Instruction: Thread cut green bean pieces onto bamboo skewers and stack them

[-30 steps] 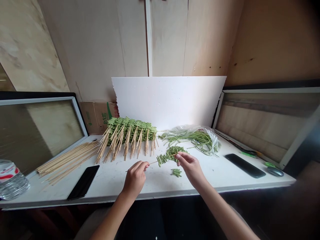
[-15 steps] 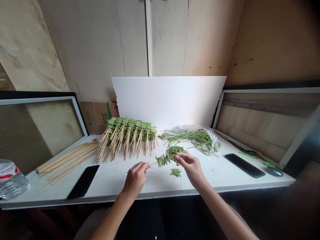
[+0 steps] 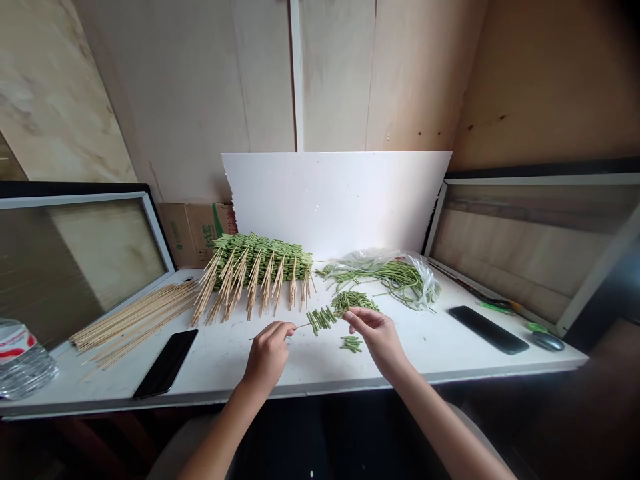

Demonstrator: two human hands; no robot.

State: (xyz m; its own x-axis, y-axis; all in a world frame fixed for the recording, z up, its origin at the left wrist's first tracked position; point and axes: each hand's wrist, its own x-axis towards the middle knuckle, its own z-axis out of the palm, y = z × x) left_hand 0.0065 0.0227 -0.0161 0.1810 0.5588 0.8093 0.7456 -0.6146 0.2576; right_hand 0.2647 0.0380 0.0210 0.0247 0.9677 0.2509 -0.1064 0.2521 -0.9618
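My left hand [image 3: 269, 351] pinches a thin bamboo skewer [image 3: 299, 326] that carries a short row of cut green bean pieces [image 3: 321, 319]. Just right of that row, my right hand [image 3: 376, 333] has its fingertips pinched together at the skewer's far end, on something too small to make out. A few loose bean pieces [image 3: 351, 344] lie on the white table [image 3: 320, 363] under my right hand, and a small heap of cut pieces [image 3: 356, 301] lies behind it.
A stack of finished bean skewers [image 3: 260, 270] lies at the back. Bare skewers [image 3: 135, 320] fan out at left beside a black phone [image 3: 167, 364] and a water bottle [image 3: 23, 360]. A plastic bag of long beans [image 3: 395, 275], a dark phone [image 3: 488, 329] and a mouse [image 3: 549, 341] lie at right.
The row of bean pieces has slid left along the skewer toward my left hand. My right hand stays at the skewer's tip; both hands shifted slightly left.
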